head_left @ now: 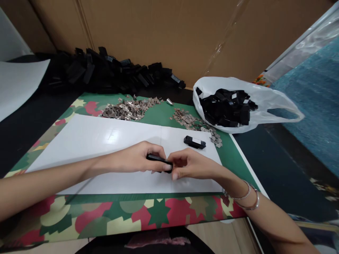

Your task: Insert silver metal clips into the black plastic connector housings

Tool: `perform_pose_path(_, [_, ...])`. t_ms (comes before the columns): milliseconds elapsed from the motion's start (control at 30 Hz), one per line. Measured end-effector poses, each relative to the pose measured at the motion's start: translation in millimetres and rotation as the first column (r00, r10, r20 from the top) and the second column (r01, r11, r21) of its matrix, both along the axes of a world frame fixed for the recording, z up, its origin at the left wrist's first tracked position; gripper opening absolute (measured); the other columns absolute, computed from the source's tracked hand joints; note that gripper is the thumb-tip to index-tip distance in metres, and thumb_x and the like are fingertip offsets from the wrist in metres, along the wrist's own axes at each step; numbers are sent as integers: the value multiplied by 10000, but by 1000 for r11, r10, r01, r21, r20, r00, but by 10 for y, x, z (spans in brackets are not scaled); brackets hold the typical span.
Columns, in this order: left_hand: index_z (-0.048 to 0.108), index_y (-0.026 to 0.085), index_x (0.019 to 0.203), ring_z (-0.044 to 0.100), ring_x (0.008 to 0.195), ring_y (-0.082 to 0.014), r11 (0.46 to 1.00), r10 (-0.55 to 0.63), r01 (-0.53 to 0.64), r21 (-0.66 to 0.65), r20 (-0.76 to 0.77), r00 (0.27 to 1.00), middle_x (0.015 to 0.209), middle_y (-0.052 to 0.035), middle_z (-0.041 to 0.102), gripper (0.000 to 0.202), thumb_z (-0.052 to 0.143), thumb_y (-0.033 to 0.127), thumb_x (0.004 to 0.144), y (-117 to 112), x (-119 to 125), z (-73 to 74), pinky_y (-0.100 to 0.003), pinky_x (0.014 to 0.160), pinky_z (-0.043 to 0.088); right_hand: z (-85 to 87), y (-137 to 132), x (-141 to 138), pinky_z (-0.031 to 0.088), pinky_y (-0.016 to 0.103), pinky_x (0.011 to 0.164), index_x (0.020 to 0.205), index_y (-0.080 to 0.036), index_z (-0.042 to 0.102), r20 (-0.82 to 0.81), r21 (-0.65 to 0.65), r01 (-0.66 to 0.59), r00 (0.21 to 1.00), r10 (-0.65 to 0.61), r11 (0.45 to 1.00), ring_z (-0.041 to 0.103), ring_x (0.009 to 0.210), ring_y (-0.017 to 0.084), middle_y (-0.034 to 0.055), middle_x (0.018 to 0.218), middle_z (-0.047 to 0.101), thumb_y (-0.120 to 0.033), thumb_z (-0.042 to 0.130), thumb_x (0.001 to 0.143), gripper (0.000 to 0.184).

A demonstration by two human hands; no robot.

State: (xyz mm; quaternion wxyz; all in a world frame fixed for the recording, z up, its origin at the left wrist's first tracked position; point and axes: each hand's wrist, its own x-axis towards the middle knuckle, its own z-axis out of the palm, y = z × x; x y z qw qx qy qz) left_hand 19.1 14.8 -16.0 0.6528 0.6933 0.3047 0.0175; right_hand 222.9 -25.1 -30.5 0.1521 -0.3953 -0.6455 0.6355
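My left hand and my right hand meet over a white sheet on the table. Together they grip a small black plastic part: the left fingers wrap round its left end, the right fingers pinch its right end. A second black part with a white label lies on the sheet just beyond my right hand. Two heaps of small metal pieces, the left metal heap and the right metal heap, lie behind the sheet.
A white plastic bag full of black parts lies at the right rear. A long pile of black parts runs along the cardboard wall. The table has a star-patterned cover. A blue surface lies at the right.
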Motion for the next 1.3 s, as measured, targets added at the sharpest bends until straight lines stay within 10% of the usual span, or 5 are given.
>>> perform_pose_path(367, [609, 183, 787, 459, 594, -101, 976, 26, -19, 219, -28, 999, 645, 43, 549, 245, 588, 427, 782, -9, -6, -48, -202, 542, 325, 47, -29, -37, 464, 255, 623, 1089, -223, 316, -136, 6, 161, 978, -159, 987, 583, 692, 119, 3, 798, 623, -324, 714, 713, 557])
perform_pose_path(833, [570, 185, 708, 413, 532, -102, 990, 111, -97, 105, -135, 985, 548, 46, 477, 255, 608, 433, 753, 99, 15, 17, -216, 494, 296, 9, 58, 19, 509, 252, 555, 1182, -218, 267, -77, 80, 184, 981, -178, 980, 587, 620, 110, 41, 878, 643, -378, 655, 758, 597])
perform_pose_path(1100, [529, 184, 658, 213, 411, -52, 932, 240, -289, -217, -225, 944, 551, 34, 437, 291, 672, 435, 695, 207, 74, 51, -240, 395, 102, 1, 200, 160, 354, 166, 343, 1095, -211, 361, -119, 283, 498, 866, -485, 820, 507, 483, 65, 33, 876, 618, -442, 491, 867, 349])
perform_pose_path(1300, [491, 183, 602, 228, 363, -55, 962, 168, -218, -164, -272, 947, 461, 43, 416, 337, 629, 462, 732, 160, 324, 170, -244, 377, 116, -34, 186, 121, 314, 180, 393, 952, -206, 412, -138, 336, 560, 825, -549, 757, 398, 390, 50, -64, 577, 532, -428, 453, 888, 235])
